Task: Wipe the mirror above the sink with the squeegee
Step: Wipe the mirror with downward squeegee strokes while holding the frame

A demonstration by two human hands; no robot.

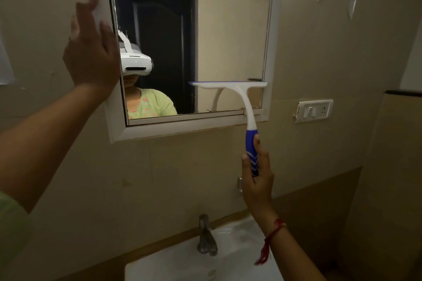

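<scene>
Right hand point(257, 180): fingers point(244, 159) wrapped around the blue grip of the squeegee point(237, 96), thumb lying up along the grip; a red thread is tied at the wrist. Held below the mirror's lower right corner, above the sink.

Squeegee: white head and curved white neck, blue handle. The blade lies level against the mirror point(230, 36) low on its right side, its right end reaching the mirror's right frame; the neck crosses the mirror's bottom frame. Its reflection shows in the glass just behind it.

Left hand point(91, 52): fingers point(93, 0) spread and released, grasping nothing; palm toward the mirror's left frame. Whether it touches the frame cannot be told.

Mirror: white-framed, on a beige wall; reflects a dark door and a person in a white headset and light green top.

Sink point(173, 264): white, directly below the mirror, with a metal tap point(206, 237) at its back edge.

Switch plate point(314, 110): white, on the wall right of the mirror's lower corner.
</scene>
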